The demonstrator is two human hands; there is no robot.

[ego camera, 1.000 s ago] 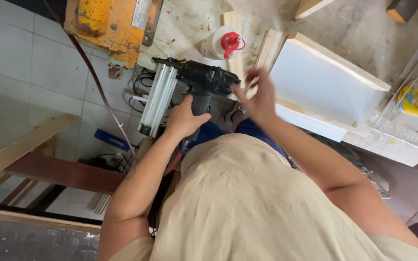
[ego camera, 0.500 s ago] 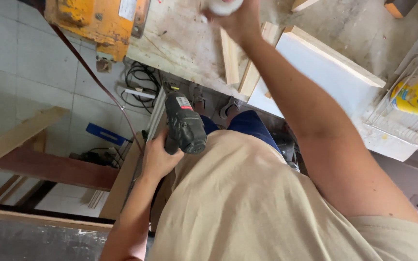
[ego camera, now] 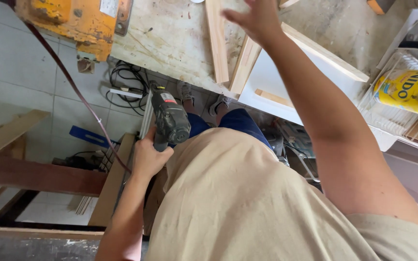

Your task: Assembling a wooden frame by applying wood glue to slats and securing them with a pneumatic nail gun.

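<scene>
My left hand (ego camera: 148, 157) grips the handle of a black nail gun (ego camera: 168, 118), held low beside my hip with its silver magazine pointing toward the floor. My right hand (ego camera: 252, 17) reaches up over the worn workbench (ego camera: 170, 38), fingers spread, holding nothing that I can see. It hovers just above two light wooden strips (ego camera: 217, 41) lying on the bench, beside a white board with a wooden edge (ego camera: 315, 50).
An orange machine (ego camera: 68, 21) sits at the bench's left end, with a dark red hose (ego camera: 81, 96) trailing down. Cables lie on the tiled floor under the bench. Wooden beams (ego camera: 35, 176) stand at left. A yellow can (ego camera: 402, 89) rests in a wire rack at right.
My left hand lowered the nail gun from the bench edge down to my hip. My right hand left the gun, rose to a white bottle, and now spreads open above the strips.
</scene>
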